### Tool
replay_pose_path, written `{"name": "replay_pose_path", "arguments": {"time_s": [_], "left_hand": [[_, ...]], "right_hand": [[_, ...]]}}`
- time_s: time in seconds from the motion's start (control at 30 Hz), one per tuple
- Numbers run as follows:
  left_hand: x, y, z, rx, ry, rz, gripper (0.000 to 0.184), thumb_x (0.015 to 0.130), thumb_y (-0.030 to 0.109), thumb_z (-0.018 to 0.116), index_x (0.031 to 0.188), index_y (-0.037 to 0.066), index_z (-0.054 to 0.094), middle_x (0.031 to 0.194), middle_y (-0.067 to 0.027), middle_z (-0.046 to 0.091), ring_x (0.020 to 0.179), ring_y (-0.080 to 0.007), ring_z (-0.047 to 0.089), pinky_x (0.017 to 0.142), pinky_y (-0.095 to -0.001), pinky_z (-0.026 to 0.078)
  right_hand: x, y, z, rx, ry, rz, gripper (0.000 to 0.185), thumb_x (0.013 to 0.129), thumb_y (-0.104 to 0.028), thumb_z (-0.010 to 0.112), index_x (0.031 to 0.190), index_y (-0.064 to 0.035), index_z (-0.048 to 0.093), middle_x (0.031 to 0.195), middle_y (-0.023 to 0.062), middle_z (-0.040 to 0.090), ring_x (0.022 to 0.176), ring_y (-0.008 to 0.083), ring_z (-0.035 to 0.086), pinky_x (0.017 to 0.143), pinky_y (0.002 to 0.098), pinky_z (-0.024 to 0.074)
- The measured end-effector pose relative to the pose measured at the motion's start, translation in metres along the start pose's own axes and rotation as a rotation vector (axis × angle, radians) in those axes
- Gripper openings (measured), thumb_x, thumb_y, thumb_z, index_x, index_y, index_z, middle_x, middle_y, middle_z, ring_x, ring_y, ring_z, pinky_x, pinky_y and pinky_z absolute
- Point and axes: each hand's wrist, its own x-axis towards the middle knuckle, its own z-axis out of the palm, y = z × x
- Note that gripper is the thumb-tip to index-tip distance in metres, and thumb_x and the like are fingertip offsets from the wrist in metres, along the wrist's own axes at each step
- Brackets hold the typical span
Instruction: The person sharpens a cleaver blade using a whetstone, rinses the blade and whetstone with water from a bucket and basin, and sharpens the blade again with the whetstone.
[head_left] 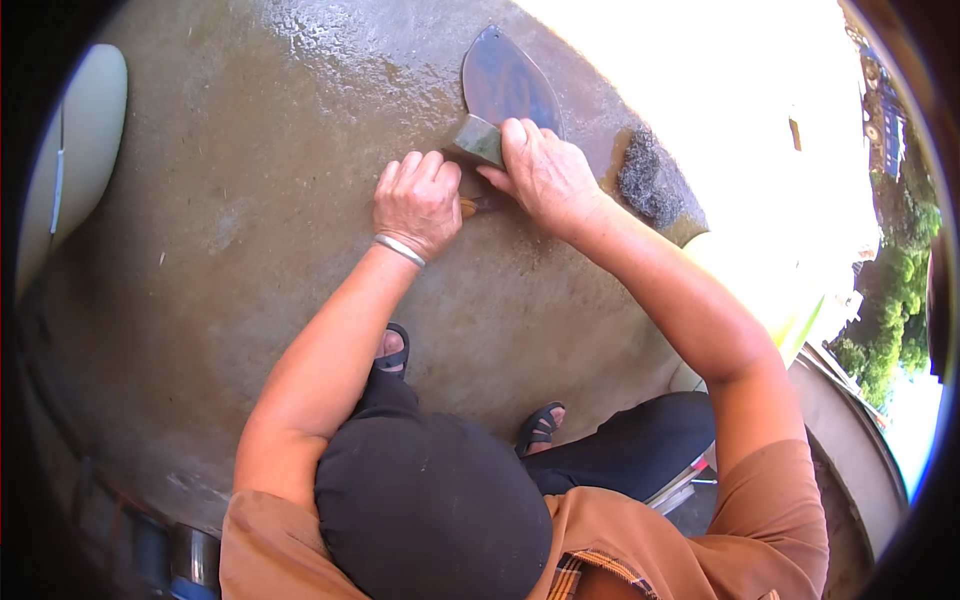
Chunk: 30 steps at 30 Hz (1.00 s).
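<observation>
Person crouched on a wet, grey-brown floor point(300, 220), both hands at work near the top of the view. Left hand point(418, 203) — pale bangle point(400, 249) at the wrist — fingers curled tight round an orange-brown handle point(468, 207), of which only a short end shows past the fist. Right hand point(548, 172) clamped on a grey-green block point(476, 140), thumb and fingers at its right end. Dark leaf-shaped blade point(510, 85) lies just beyond the block, hole at its pointed far end; near end hidden by block and right hand, so its join to the handle cannot be told. Clump of dark, tangled mesh point(650, 178) on the floor to the right, near the sunlit edge. Dark sandals point(541, 427) on both feet below the hands; pale rounded object point(92, 140) at far left, well apart.
</observation>
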Motion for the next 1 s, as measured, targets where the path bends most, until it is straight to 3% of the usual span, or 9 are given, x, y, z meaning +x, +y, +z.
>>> {"name": "replay_pose_path", "arguments": {"time_s": [0.17,0.2,0.27,0.47,0.77,0.8,0.87,0.9,1.0], "left_hand": [[0.001,0.0,0.001,0.029,-0.002,0.044,0.011,0.068,0.01,0.059,0.072,0.008,0.048,0.075,-0.0076,0.048,0.076,-0.0265,0.051,0.065,-0.0379,0.041],[-0.001,0.003,0.001,0.012,-0.007,0.042,0.011,0.069,0.01,0.059,0.072,0.008,0.048,0.075,-0.0075,0.048,0.076,-0.0264,0.051,0.065,-0.0379,0.041],[0.003,-0.002,0.0,0.047,0.0,0.032,0.01,0.069,0.01,0.059,0.072,0.008,0.048,0.075,-0.0075,0.048,0.076,-0.0265,0.052,0.066,-0.0379,0.041],[-0.003,0.006,0.0,0.017,-0.017,-0.022,0.009,0.07,0.01,0.058,0.073,0.009,0.049,0.076,-0.0076,0.049,0.077,-0.0267,0.053,0.067,-0.0378,0.043],[-0.003,0.005,0.005,0.138,-0.054,-0.003,0.007,0.074,0.011,0.057,0.077,0.008,0.052,0.08,-0.0071,0.052,0.081,-0.0265,0.054,0.07,-0.0377,0.046],[-0.002,0.006,0.004,0.139,-0.053,0.009,0.007,0.074,0.011,0.057,0.077,0.008,0.052,0.08,-0.0071,0.052,0.081,-0.0265,0.054,0.07,-0.0377,0.046],[-0.001,0.008,0.004,0.162,-0.08,-0.022,0.007,0.074,0.012,0.057,0.078,0.008,0.052,0.081,-0.0071,0.052,0.081,-0.0264,0.055,0.07,-0.0377,0.046],[-0.001,0.008,0.003,0.166,-0.074,-0.02,0.007,0.074,0.012,0.057,0.078,0.008,0.052,0.081,-0.0071,0.052,0.081,-0.0264,0.055,0.07,-0.0377,0.046],[-0.003,0.009,0.003,0.184,-0.144,-0.023,0.007,0.076,0.012,0.057,0.078,0.008,0.052,0.081,-0.0074,0.053,0.082,-0.0265,0.055,0.071,-0.0385,0.046]], "right_hand": [[0.082,0.022,-0.013,-0.002,0.205,0.139,0.045,0.086,-0.041,0.06,0.092,0.0006,0.044,0.084,0.0196,0.061,0.074,0.0375,0.064,0.066,0.0418,0.0522],[0.097,0.025,-0.021,0.012,0.14,0.256,0.043,0.085,-0.035,0.063,0.101,0.0016,0.047,0.084,0.0203,0.062,0.082,0.0346,0.064,0.068,0.0426,0.0525],[0.102,0.036,-0.013,-0.059,0.186,0.182,0.043,0.085,-0.036,0.062,0.101,0.0016,0.048,0.084,0.0205,0.062,0.081,0.0359,0.064,0.068,0.0435,0.0524],[-0.034,0.006,0.005,0.057,-0.039,0.142,0.045,0.081,-0.039,0.067,0.093,-0.0012,0.045,0.087,0.0187,0.06,0.081,0.0347,0.065,0.067,0.0411,0.0537],[0.025,0.016,-0.01,0.075,0.063,0.445,0.042,0.085,-0.035,0.062,0.1,0.0019,0.05,0.087,0.0214,0.062,0.081,0.0376,0.064,0.07,0.044,0.0522],[0.0,0.014,0.005,0.089,0.141,0.318,0.043,0.086,-0.039,0.061,0.092,0.0011,0.046,0.081,0.0223,0.061,0.076,0.038,0.063,0.065,0.0454,0.0517],[-0.059,-0.017,0.028,0.177,0.127,0.382,0.044,0.085,-0.036,0.064,0.097,0.0005,0.042,0.084,0.0224,0.06,0.078,0.0392,0.063,0.068,0.046,0.0523],[-0.081,-0.037,0.023,0.257,-0.039,0.489,0.047,0.081,-0.033,0.068,0.1,0.0025,0.043,0.091,0.022,0.059,0.083,0.0368,0.063,0.072,0.0437,0.0528],[-0.102,-0.059,0.034,0.312,-0.046,0.664,0.048,0.082,-0.035,0.067,0.099,0.0028,0.043,0.091,0.0224,0.06,0.084,0.0377,0.064,0.072,0.0444,0.0526]]}}
